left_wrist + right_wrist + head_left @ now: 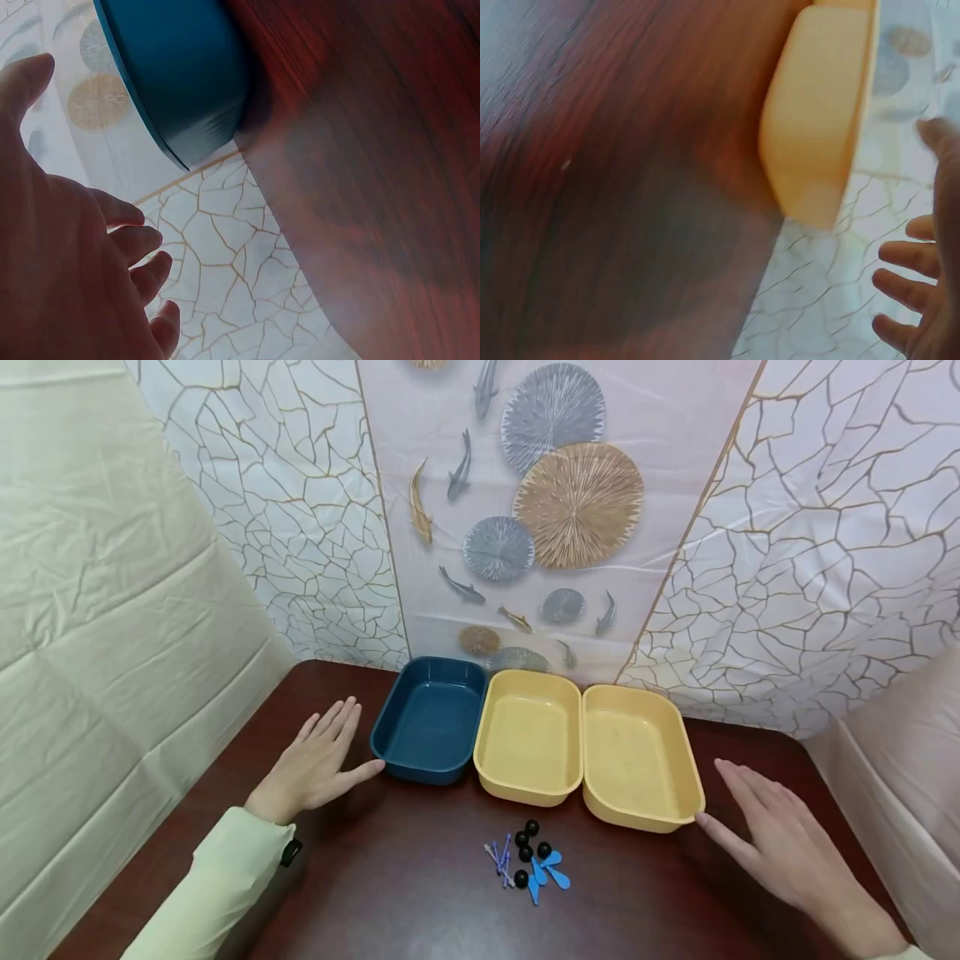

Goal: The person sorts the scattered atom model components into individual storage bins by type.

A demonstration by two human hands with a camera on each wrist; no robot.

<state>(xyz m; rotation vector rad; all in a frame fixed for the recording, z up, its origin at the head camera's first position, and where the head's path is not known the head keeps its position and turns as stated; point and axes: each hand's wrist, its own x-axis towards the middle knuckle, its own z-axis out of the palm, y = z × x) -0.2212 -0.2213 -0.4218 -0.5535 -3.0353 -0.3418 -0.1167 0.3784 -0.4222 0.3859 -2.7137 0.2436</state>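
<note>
My left hand is held with straight fingers beside the dark blue tray, its thumb near the tray's left front corner; the left wrist view shows this hand holding nothing. On the other side, my right hand has its fingers extended by the right yellow tray, the thumb at that tray's front right corner. Whether either thumb touches a tray I cannot tell. A middle yellow tray stands between the other two. In front lie several black balls, blue teardrop-shaped pieces and small purple sticks.
All three trays stand side by side on the dark reddish-brown table. Behind them hangs a patterned cloth with fish and round motifs. Pale fabric closes off the left side, and more fabric the right.
</note>
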